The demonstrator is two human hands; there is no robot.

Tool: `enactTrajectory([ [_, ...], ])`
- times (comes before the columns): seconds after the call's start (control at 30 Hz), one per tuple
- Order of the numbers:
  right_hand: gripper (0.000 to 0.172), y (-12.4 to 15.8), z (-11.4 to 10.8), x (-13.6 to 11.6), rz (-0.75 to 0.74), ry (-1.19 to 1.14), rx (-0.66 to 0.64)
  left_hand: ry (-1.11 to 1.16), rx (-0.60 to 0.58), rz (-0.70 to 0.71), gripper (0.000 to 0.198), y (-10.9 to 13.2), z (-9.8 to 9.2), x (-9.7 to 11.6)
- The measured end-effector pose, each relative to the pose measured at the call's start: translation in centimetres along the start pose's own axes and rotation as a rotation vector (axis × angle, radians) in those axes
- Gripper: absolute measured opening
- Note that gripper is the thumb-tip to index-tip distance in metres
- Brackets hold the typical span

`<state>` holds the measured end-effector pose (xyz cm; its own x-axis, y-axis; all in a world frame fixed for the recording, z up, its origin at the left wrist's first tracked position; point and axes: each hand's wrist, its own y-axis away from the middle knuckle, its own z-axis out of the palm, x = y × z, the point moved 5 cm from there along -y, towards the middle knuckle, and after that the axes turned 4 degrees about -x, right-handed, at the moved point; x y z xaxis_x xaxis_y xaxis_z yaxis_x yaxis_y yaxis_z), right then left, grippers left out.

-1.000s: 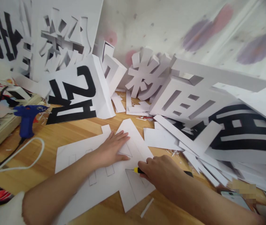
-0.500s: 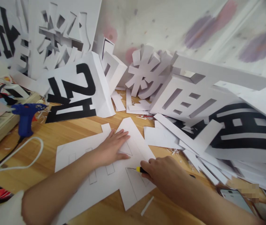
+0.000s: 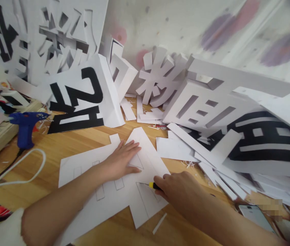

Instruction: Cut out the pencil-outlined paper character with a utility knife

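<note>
A white foam-like board [image 3: 83, 212] with pencilled rectangles and slanted outlines lies on the wooden table. My left hand [image 3: 121, 160] presses flat on its upper part, fingers spread and thumb out to the right. On the board's right side my right hand [image 3: 177, 188] is closed round a craft knife [image 3: 151, 185] with a yellow and black handle. The thin blade points left, its tip near the corner of a pencilled outline. Most of the handle is hidden in my fingers. A narrow white offcut [image 3: 159, 223] lies just below the board.
A blue glue gun [image 3: 26, 128] with its cable stands at the left. Raised white cut-out characters [image 3: 157, 77] lean along the wall, beside a sheet with black lettering [image 3: 87, 92]. White strips [image 3: 196, 147] pile up at the right, near a phone [image 3: 256, 217].
The camera view has shifted very slightly. Both hands, the knife and the board stay in almost the same places.
</note>
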<state>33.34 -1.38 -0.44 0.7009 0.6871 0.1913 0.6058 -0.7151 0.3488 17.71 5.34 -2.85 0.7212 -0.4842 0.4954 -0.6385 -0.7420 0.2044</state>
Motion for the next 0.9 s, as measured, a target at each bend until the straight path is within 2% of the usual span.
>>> enactTrajectory([
  [0.67, 0.012, 0.6, 0.6, -0.2, 0.038, -0.019, -0.021, -0.001, 0.014, 0.020, 0.074, 0.0, -0.2, 0.1],
  [0.9, 0.013, 1.3, -0.1, -0.4, 0.061, -0.024, -0.003, 0.002, 0.015, 0.019, 0.075, 0.0, -0.1, 0.1],
])
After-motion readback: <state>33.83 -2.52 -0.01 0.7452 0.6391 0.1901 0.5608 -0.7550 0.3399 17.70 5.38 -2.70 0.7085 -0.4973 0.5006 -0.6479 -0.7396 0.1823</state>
